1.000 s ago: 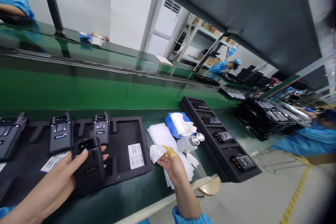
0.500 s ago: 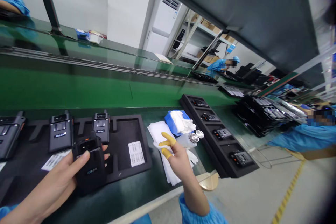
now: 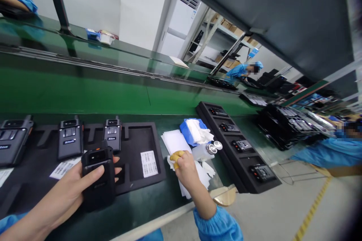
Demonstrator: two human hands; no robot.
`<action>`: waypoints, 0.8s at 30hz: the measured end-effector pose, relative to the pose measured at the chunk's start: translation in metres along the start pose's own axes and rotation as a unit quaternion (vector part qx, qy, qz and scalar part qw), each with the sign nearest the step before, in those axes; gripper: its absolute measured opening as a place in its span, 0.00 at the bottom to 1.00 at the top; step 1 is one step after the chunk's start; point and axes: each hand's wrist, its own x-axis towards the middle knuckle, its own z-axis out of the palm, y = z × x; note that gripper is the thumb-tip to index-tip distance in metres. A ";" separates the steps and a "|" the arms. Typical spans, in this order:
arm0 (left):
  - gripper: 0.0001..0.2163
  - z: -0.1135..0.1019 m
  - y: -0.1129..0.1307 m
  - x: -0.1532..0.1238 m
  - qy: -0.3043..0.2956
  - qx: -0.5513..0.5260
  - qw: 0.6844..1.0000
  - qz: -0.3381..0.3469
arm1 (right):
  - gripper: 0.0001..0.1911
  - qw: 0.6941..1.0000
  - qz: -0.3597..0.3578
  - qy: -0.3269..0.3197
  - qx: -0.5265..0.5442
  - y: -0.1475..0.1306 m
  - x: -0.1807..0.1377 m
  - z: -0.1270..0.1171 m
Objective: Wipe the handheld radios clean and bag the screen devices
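Observation:
My left hand (image 3: pixel 72 188) grips a black handheld radio (image 3: pixel 98 175) above a black foam tray (image 3: pixel 132 158). That tray holds three more radios (image 3: pixel 112 139) standing in its slots and two white label slips (image 3: pixel 148 163). My right hand (image 3: pixel 183 165), with yellow finger cots on two fingers, is closed on a white wipe (image 3: pixel 171 162) lying on a stack of white sheets (image 3: pixel 177 143). Right beside this hand lies a clear bottle (image 3: pixel 203 151) with a metal pump top.
A blue pack of white wipes (image 3: pixel 195 131) sits behind the bottle. A long black tray with several devices (image 3: pixel 240 147) runs to the right. Behind lies a green conveyor belt (image 3: pixel 85 94). Other people in blue work at the far right and upper left. A wooden stool (image 3: pixel 224 197) stands below the bench edge.
My right hand lifted with fingers spread, then came back down and closed on the white wipe. My left hand raised the radio slightly.

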 end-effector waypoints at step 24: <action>0.27 -0.010 -0.005 0.013 0.119 0.231 0.958 0.120 | 0.14 0.926 0.233 0.132 -0.267 0.059 0.001 -0.090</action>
